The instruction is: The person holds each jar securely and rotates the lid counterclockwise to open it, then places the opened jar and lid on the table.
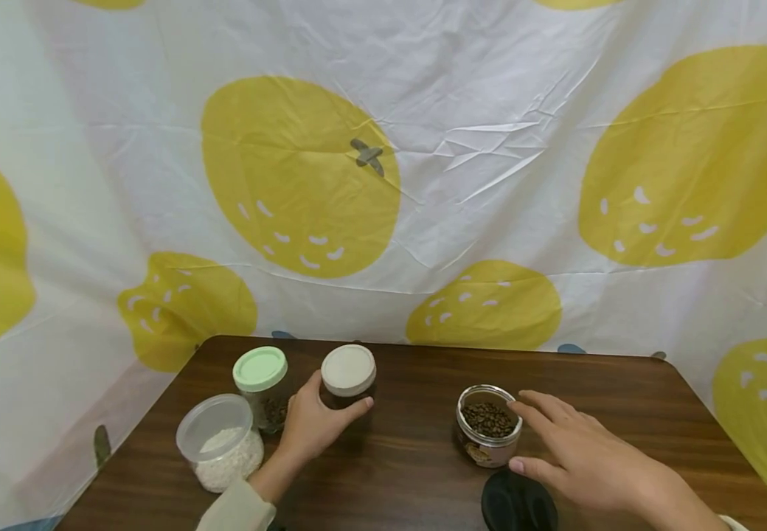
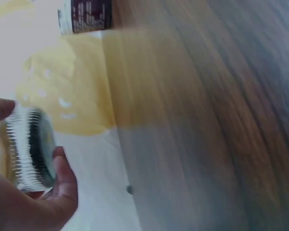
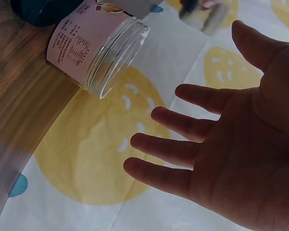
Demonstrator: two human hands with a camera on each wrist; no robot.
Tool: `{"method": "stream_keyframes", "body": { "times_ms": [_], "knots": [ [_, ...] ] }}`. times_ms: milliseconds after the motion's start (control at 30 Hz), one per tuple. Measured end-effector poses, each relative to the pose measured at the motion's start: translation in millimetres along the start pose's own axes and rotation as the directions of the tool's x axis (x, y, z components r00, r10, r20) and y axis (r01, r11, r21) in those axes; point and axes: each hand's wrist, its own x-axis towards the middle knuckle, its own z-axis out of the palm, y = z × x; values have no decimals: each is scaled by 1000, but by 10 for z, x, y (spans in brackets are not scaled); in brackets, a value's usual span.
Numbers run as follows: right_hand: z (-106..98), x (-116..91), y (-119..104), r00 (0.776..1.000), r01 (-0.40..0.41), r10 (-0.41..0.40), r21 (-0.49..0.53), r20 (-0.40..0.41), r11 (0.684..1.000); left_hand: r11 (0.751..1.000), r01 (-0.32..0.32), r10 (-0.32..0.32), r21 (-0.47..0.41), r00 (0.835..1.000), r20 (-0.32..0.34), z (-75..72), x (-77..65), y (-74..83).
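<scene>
My left hand [image 1: 317, 424] grips a small jar with a white lid [image 1: 348, 370], something dark showing under the lid. In the left wrist view, thumb and fingers go round this white-lidded jar [image 2: 29, 149], whose side is ridged. My right hand [image 1: 585, 453] is spread beside an uncovered jar of coffee beans [image 1: 487, 435], its fingertips near the rim. From the right wrist, the palm [image 3: 241, 139] shows with nothing in it, apart from the pink-labelled jar [image 3: 86, 45]. A black lid [image 1: 519, 503] lies on the table below the right hand.
Left of my left hand stand a green-lidded jar [image 1: 262, 387] with dark contents and a clear-lidded tub [image 1: 220, 446] of white flakes. The brown wooden table [image 1: 410, 457] ends at a hanging cloth [image 1: 463, 177] printed with yellow fruit.
</scene>
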Motion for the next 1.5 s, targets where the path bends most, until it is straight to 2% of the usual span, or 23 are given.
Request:
{"method": "stream_keyframes", "body": {
  "times_ms": [133, 233, 333, 500, 633, 767, 867, 1033, 1200, 1267, 1333, 1433, 1500],
  "knots": [
    [-2, 10, -21, 1000, -1, 0, 13, 6, 1000, 989, -116, 114, -94, 993, -25, 41, -99, 132],
    [-11, 19, -47, 1000, -3, 3, 25, 15, 1000, 965, -184, 188, -188, 982, 4, 73, -181, 228],
    [-23, 32, -89, 1000, 7, -7, 42, 9, 999, 936, -232, 252, -266, 967, 43, 93, -255, 325],
    [-33, 68, -190, 994, 71, -70, 16, -81, 997, 898, -284, 333, -335, 938, 98, 127, -363, 462],
    [-62, 111, -296, 982, 107, -108, -11, -156, 994, 862, -326, 412, -388, 897, 160, 161, -455, 552],
    [-126, 174, -427, 975, 161, -150, 56, -164, 985, 828, -342, 476, -445, 848, 233, 205, -544, 631],
    [-157, 215, -520, 966, 214, -199, 75, -164, 974, 810, -356, 510, -466, 820, 260, 238, -586, 677],
    [-171, 255, -639, 949, 251, -251, -25, -192, 968, 798, -379, 538, -469, 798, 271, 289, -611, 712],
    [-180, 294, -735, 963, 216, -227, -84, -149, 973, 794, -360, 544, -490, 782, 305, 323, -647, 740],
    [-178, 306, -773, 968, 202, -215, -106, -127, 974, 797, -327, 530, -508, 782, 329, 334, -665, 758],
    [-164, 317, -808, 968, 201, -219, -137, -126, 970, 793, -330, 535, -512, 778, 329, 345, -669, 759],
    [-126, 325, -851, 961, 200, -232, -203, -150, 958, 783, -373, 560, -499, 771, 303, 365, -668, 749],
    [-100, 334, -870, 956, 199, -241, -233, -169, 952, 783, -392, 564, -483, 775, 285, 380, -670, 740]
  ]
}}
